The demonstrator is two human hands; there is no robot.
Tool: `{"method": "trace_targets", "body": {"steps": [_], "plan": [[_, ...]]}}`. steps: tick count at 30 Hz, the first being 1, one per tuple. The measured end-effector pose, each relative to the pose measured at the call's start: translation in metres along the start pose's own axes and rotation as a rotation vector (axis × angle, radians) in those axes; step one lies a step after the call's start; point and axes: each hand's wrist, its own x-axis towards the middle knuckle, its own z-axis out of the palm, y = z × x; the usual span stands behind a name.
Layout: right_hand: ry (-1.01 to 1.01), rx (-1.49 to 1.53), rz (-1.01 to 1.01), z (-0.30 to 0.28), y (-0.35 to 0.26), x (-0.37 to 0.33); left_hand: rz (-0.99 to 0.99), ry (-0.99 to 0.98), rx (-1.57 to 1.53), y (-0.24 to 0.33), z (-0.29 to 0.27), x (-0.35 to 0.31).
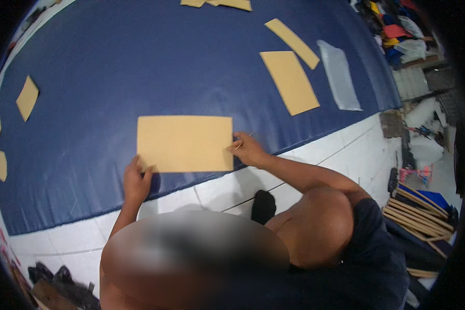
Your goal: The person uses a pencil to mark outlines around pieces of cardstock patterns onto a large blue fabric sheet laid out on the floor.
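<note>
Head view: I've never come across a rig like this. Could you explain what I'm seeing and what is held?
There's no machine: a person works bare-handed. A wide fisheye camera on their head looks down, so straight edges bend near the rim. The left hand touches the near left corner of a tan sheet. The right hand is at its right edge and seems to hold a thin item, too small to identify. On the blue mat around them lie other tan pieces and a greyish strip.
</note>
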Motion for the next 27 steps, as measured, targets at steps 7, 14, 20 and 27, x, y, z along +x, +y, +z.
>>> {"method": "trace_targets", "body": {"steps": [7,14,20,27], "plan": [[0.058,0.286,-0.012,-0.003,0.007,0.006,-0.082,0.008,-0.101,0.001,0.002,-0.006],[0.211,0.066,-0.194,-0.04,0.006,0.005,0.29,0.097,0.338,0.004,-0.018,-0.032],[0.297,-0.099,-0.224,-0.09,0.058,0.013,0.236,0.055,0.364,-0.016,-0.026,-0.043],[0.196,-0.067,-0.184,-0.08,0.035,0.02,0.235,0.006,0.325,-0.027,-0.044,-0.04]]}}
